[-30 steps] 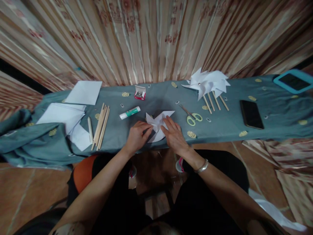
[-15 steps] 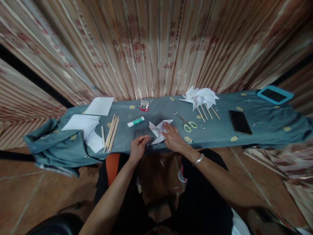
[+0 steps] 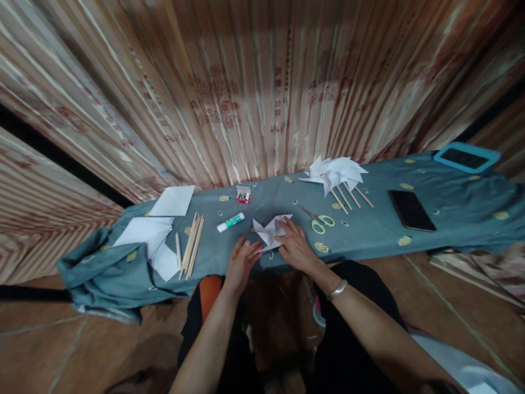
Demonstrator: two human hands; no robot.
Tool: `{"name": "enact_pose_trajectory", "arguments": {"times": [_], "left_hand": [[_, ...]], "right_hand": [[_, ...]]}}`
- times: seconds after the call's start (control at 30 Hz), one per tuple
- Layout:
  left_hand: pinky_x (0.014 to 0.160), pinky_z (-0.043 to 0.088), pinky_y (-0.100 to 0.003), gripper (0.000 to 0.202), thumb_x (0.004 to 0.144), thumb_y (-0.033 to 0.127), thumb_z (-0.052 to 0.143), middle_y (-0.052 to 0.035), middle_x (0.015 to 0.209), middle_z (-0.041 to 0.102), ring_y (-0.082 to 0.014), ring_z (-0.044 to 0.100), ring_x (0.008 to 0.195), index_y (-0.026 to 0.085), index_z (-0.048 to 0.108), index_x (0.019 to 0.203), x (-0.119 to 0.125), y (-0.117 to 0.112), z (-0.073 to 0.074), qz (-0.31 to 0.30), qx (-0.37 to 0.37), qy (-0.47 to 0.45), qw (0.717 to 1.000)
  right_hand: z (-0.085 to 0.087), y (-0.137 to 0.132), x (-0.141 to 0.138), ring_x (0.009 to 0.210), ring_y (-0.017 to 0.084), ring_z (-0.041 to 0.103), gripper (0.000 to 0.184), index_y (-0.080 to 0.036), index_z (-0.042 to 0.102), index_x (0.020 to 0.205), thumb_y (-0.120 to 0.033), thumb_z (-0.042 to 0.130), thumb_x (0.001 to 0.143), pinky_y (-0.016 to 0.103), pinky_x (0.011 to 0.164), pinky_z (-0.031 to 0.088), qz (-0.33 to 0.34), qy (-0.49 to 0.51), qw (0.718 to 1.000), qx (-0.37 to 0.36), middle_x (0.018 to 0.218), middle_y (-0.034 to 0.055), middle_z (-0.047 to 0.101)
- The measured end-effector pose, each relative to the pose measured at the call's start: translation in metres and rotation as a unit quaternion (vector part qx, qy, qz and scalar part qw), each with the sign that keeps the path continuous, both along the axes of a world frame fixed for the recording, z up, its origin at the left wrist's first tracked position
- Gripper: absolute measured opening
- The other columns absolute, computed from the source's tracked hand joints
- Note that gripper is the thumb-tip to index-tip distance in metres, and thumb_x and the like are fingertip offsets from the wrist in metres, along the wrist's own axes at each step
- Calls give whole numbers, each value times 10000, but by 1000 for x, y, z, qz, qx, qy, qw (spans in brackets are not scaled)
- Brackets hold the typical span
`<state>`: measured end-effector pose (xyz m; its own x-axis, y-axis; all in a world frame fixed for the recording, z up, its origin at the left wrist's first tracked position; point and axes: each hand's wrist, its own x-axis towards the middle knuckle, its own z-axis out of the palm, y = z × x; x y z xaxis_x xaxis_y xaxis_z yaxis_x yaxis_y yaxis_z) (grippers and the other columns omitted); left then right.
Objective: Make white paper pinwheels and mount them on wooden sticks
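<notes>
A white paper pinwheel (image 3: 269,232) lies on the cloth-covered table in front of me, its blades folded toward the middle. My right hand (image 3: 296,245) rests on its right side with the fingers spread. At its lower left blade is my left hand (image 3: 243,259), fingers stretched out and touching the paper's edge. A green and white glue stick (image 3: 230,222) lies just beyond the left hand. Scissors with green handles (image 3: 322,223) lie open beyond the right hand. A small red box (image 3: 243,195) of metal pins stands farther back.
Wooden sticks (image 3: 192,246) and a white stick-like piece (image 3: 178,250) lie left, beside white paper sheets (image 3: 141,234). Finished pinwheels on sticks (image 3: 338,174) are heaped at the back right. A black phone (image 3: 411,210) and blue-framed device (image 3: 466,157) lie farther right. A curtain (image 3: 254,98) hangs behind.
My left hand has gone from closed fingertips beside the pinwheel to stretched fingers touching its lower left blade. The right hand stays on the paper. The whole view has shifted and tilted slightly.
</notes>
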<state>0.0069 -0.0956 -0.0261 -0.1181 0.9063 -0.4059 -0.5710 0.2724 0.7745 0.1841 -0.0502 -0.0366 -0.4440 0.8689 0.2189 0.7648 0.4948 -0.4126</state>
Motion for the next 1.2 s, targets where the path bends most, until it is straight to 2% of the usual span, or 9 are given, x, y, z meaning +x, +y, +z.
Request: {"name": "enact_pose_trajectory", "arguments": {"times": [0.17,0.27,0.43,0.57,0.77,0.87,1.0,1.1,1.2], "left_hand": [[899,524,-365,627,935,513,451,-166,958,729,-236,723,869,148,287,1418,11,5,10,-52,-46,-69,995],[888,523,-364,656,946,558,366,-169,968,720,-230,724,846,159,234,1450,16,12,14,-72,-53,-78,993],[853,529,-355,566,946,552,363,-140,1001,713,-223,724,839,201,355,1389,18,23,15,-100,-50,-103,988],[833,534,-365,455,944,494,412,-109,974,715,-224,717,840,197,491,1279,17,33,18,-115,-63,-106,986],[771,532,-304,246,876,316,572,-69,833,726,-183,684,730,128,670,1002,24,55,27,-46,-27,-123,991],[741,524,-286,284,866,339,592,-80,849,737,-182,679,722,102,697,980,26,64,28,-27,7,-137,990],[810,530,-329,416,869,457,569,-108,907,746,-221,694,815,90,712,1004,20,66,26,-25,12,-152,988],[860,522,-361,437,848,477,581,-123,938,748,-252,694,894,89,723,989,15,63,28,-26,18,-152,988],[856,516,-363,455,813,495,610,-139,951,745,-275,683,940,83,730,965,9,63,33,-60,36,-140,988]], "right_hand": [[0,3,-2,1439,318,260,334,-158,743,981,-70,501,769,533,1092,295,-11,25,1000,-7,1471,157,458],[2,4,-4,1436,311,268,320,-171,744,971,-81,507,777,545,1092,291,-12,29,999,-14,1460,153,470],[6,4,-5,1445,313,248,298,-148,742,975,-85,516,791,520,1115,266,-11,41,999,-29,1474,170,445],[5,3,-4,1443,309,251,324,-147,725,1025,-85,509,792,503,1113,280,-15,51,999,-3,1468,169,451],[8,4,-8,1449,317,227,445,-160,614,1247,-145,536,810,512,1088,315,-48,86,992,74,1490,182,407],[10,7,-12,1453,339,201,528,-139,545,1319,-293,615,819,532,1078,320,-54,94,988,108,1516,216,347],[11,11,-15,1457,358,182,689,-174,484,1372,-510,657,795,567,1068,323,-43,95,986,128,1542,214,295],[12,12,-17,1468,343,162,713,-202,442,1405,-563,619,816,571,1089,306,-32,100,986,130,1556,192,273],[15,12,-17,1479,329,133,669,-214,428,1416,-550,573,856,568,1116,278,-25,108,986,128,1573,170,241]]}}
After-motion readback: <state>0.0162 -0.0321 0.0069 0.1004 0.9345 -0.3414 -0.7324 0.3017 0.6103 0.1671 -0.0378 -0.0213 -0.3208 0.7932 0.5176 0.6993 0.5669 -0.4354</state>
